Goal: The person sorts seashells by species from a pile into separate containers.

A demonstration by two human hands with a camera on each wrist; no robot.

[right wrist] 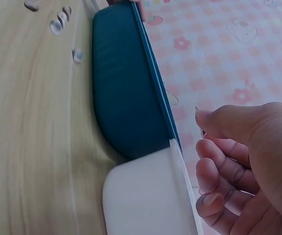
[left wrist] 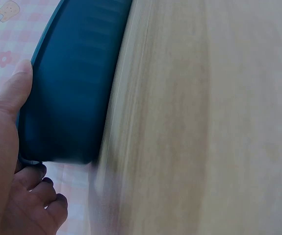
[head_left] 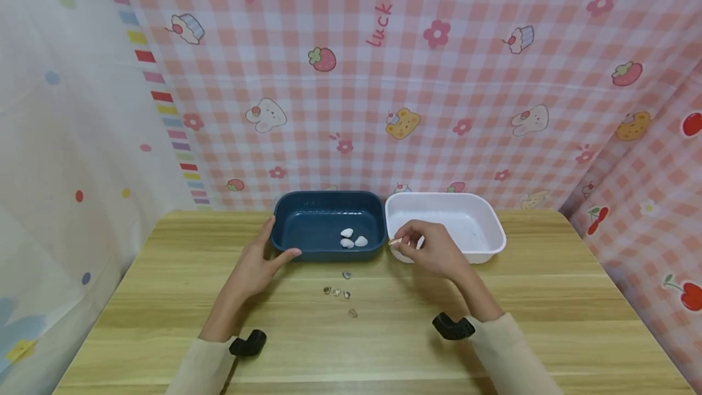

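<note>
Head view: L hand (head_left: 253,268) spans the near-left corner of the dark-blue plastic basin (head_left: 307,231), thumb along the near side, fingers at the left end, so it grips & steadies that basin. R hand (head_left: 432,250) pinches a small pale piece (head_left: 395,241), prob. a seashell (mostly covered by fingers), by the near-left corner of the white plastic basin (head_left: 463,223), just right of the blue one. In the blue basin, toward near-right, lie 3 white seashells (head_left: 347,243); on the wooden table (head_left: 298,352), on its near side, 5 smaller seashells (head_left: 337,292). Step in hand looks like carrying one piece at the basins; next move prob. calls for a firm pinch & fingers parting only w/ the piece well inside a rim.

L wrist view: thumb tip on the blue rim, other fingers bent by the left end, a curl the head view doesn't show. Only the outer wall shows here, no shells.

R wrist view: thumb & index meet above rim level, w/ just a sliver of the piece showing; other fingers bent, nothing visible in them. Height over the rims is clearer here than from the head. The 5 table shells show far off; basin insides are hidden, so the 3 white ones appear in head view only.
</note>
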